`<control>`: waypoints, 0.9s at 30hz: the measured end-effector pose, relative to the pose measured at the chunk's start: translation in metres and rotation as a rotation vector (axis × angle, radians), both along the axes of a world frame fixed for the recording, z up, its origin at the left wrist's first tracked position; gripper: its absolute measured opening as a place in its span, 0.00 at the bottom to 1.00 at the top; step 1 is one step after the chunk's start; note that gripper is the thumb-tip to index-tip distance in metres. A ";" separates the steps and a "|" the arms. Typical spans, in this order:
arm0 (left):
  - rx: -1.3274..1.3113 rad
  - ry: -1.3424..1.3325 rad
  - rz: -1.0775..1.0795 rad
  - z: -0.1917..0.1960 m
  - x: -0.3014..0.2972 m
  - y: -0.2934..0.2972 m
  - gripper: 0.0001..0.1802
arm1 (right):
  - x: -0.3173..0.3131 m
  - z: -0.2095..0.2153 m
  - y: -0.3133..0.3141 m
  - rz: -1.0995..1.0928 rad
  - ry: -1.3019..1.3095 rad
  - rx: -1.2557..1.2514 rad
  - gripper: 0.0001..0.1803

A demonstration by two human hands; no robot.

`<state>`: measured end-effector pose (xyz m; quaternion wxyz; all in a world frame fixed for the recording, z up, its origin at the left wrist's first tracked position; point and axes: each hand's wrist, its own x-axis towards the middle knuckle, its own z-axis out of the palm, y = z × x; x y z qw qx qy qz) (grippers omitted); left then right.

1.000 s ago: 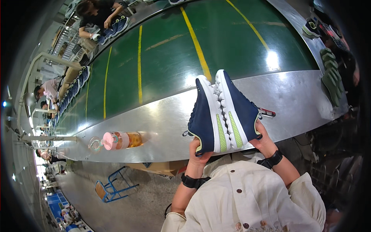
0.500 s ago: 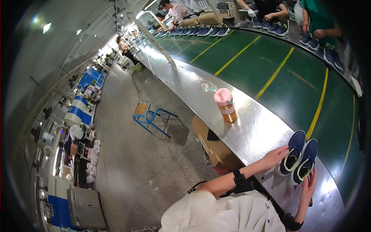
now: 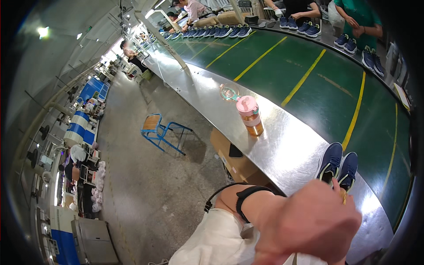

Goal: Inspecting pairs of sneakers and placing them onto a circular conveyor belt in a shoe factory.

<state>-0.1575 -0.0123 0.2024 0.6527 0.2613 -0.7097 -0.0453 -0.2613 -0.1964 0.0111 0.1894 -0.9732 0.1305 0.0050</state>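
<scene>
My left hand [image 3: 304, 216] is raised close to the view, large and smeared by motion. It looks bunched up, but its fingers do not show clearly, and I cannot make out anything in it. A pair of navy shoes [image 3: 332, 155] with pale lime trim and white soles stands on the metal ledge beyond it, toes pointing away from me. The left hand covers the shoes' heel ends. My right hand is mostly hidden behind the left. One fingertip [image 3: 336, 184] shows by the right shoe's opening, and I cannot tell which hand it belongs to.
A pink-lidded bottle [image 3: 248, 115] with amber liquid stands on the metal ledge [image 3: 282, 145]. Beyond runs a green conveyor belt [image 3: 304, 70] with yellow stripes. Co-workers and rows of navy shoes [image 3: 216, 32] line its far side. A carton [image 3: 236, 159] and a blue-framed stool [image 3: 161, 132] stand left.
My left hand has left the shoe's side and come up close to the view. The right hand, earlier at the right shoe's heel, is now mostly covered. The view has shifted slightly.
</scene>
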 end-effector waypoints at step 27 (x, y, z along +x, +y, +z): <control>-0.382 0.216 -0.118 0.005 -0.036 0.003 0.26 | 0.017 -0.033 -0.008 0.055 -0.109 -0.120 0.30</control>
